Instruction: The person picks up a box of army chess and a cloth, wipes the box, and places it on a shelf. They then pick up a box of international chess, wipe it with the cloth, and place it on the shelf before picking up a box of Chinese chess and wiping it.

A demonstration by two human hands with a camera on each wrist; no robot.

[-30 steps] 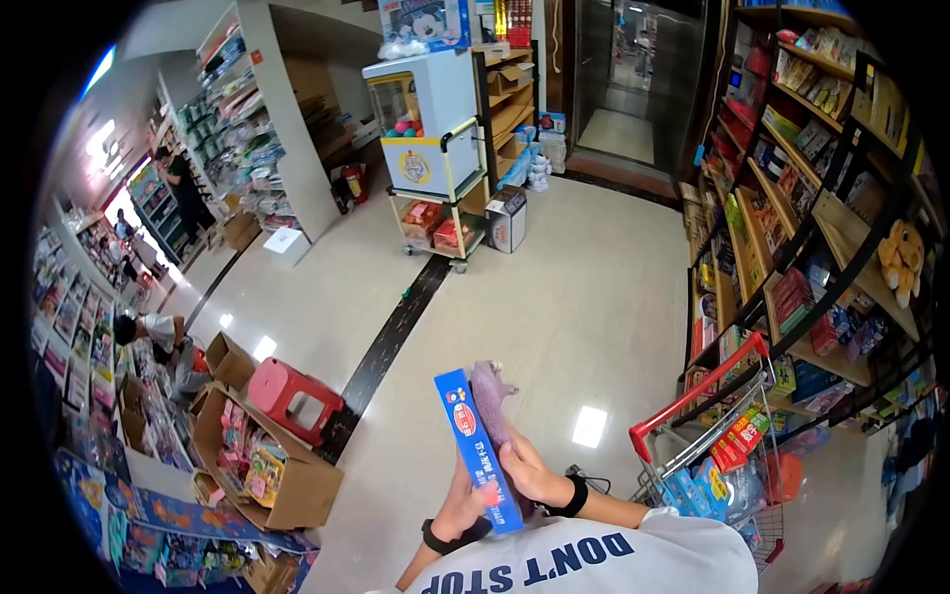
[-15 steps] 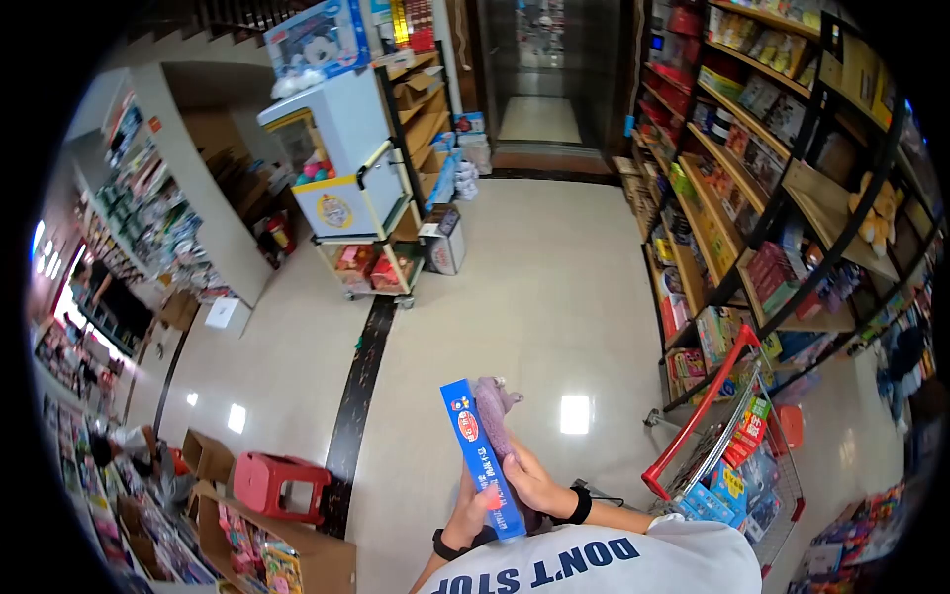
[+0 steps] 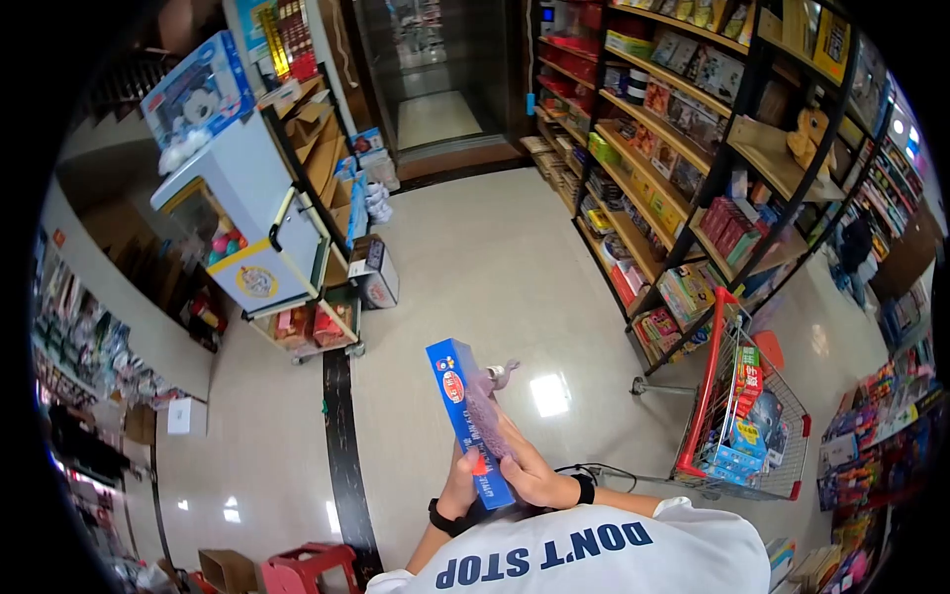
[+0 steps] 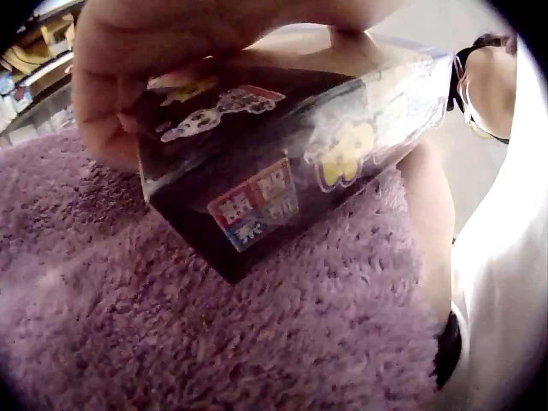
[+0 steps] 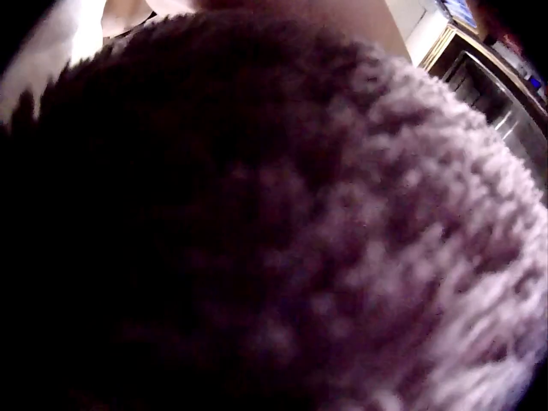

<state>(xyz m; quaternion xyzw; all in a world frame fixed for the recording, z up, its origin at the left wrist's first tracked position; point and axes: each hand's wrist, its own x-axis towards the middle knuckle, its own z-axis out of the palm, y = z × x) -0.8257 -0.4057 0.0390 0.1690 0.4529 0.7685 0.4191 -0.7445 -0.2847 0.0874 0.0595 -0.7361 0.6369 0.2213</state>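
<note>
In the head view, a long blue box [image 3: 451, 392] with white lettering and a red oval logo is held upright in front of the white shirt. My left hand [image 3: 457, 489] grips its lower left side, with the thumb lying over the front. Alongside the box is a purple plush toy [image 3: 484, 418], which my right hand [image 3: 539, 482] holds from the right. Fingers curl over a dark, glossy box [image 4: 257, 193] with coloured print in the left wrist view, against the purple fur. Purple fur [image 5: 368, 214] fills most of the right wrist view, hiding the right fingers.
To the right stands a shopping cart [image 3: 714, 396] with a red handle and boxed goods inside. Tall shelves [image 3: 633, 233] of merchandise line the right side. At left are a wheeled trolley bearing a capsule machine [image 3: 242, 228] and, lower down, a red stool [image 3: 312, 571].
The head view has swung rightward, so the trolley, stool and shelves have shifted left and the whole cart now shows. Both hands keep hold of the box and plush toy.
</note>
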